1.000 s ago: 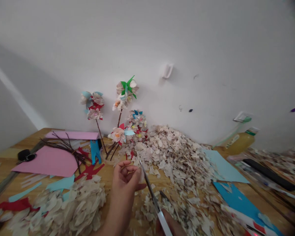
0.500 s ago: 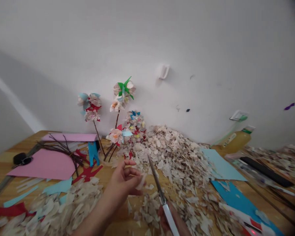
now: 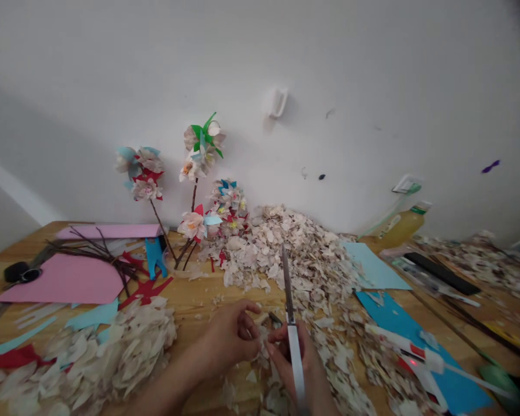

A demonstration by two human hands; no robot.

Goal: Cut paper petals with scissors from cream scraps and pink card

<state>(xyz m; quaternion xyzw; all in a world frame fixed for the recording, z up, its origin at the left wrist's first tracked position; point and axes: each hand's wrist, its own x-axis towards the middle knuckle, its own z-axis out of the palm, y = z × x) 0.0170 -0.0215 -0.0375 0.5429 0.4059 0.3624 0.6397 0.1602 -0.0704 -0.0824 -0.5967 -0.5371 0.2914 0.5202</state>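
My left hand (image 3: 239, 335) is closed, thumb and fingers pinched on a pale, thin dried petal (image 3: 264, 346); the petal is partly hidden. Beside it, my right hand (image 3: 301, 361) holds a knife (image 3: 289, 289) with a long narrow blade and a silver handle, its blade pointing up and away from me. The right thumb and fingertip come close to the petal; whether they touch it I cannot tell. Loose petals (image 3: 294, 245) are heaped behind the hands, and another petal pile (image 3: 134, 341) lies left of my forearm.
Petal flowers on twigs (image 3: 193, 222) stand against the wall. Pink sheets (image 3: 69, 280), twigs (image 3: 99, 251) and red paper cutouts (image 3: 145, 290) lie left. To the right are blue paper (image 3: 463, 384), a glue gun (image 3: 420, 361), a black bar (image 3: 442, 273) and a yellow liquid bottle (image 3: 403, 225).
My two hands have come together, the left lowering slightly and the right rising with the knife, whose blade is now more upright. The view has shifted right and down.
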